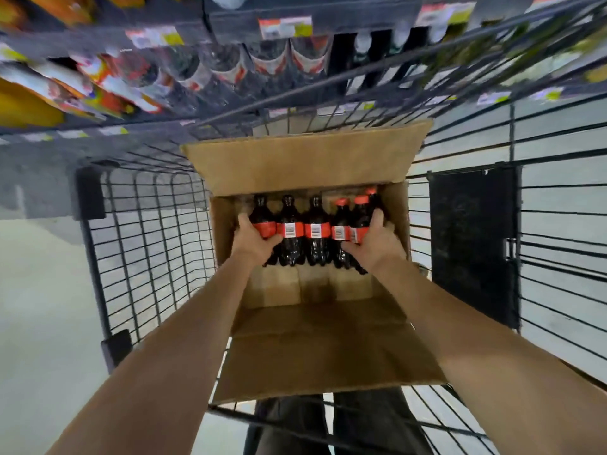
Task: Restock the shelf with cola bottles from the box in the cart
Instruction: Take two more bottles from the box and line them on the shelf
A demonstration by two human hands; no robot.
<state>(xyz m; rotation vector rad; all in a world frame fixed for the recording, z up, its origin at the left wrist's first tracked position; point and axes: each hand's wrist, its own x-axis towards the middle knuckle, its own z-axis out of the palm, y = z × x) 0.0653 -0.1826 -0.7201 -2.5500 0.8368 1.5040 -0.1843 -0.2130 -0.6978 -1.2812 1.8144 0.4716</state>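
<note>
We look down into a wire cart that stands against a shelf at the far side. On the shelf we see blurred dark bottles with red-and-white labels and a row of price tags along the edge; none of the writing can be read. In the cart sits an open cardboard box with its far flap up and its near flap folded toward us. Inside it, against the far wall, a row of cola bottles lies side by side, caps pointing away. Each has dark liquid and a red label with a white barcode patch; no brand name is legible. The caps to the right are red, those to the left look dark. Our left hand is wrapped around the leftmost bottle, fingers closed over its label. Our right hand is curled around the rightmost bottles, thumb up along the side.
</note>
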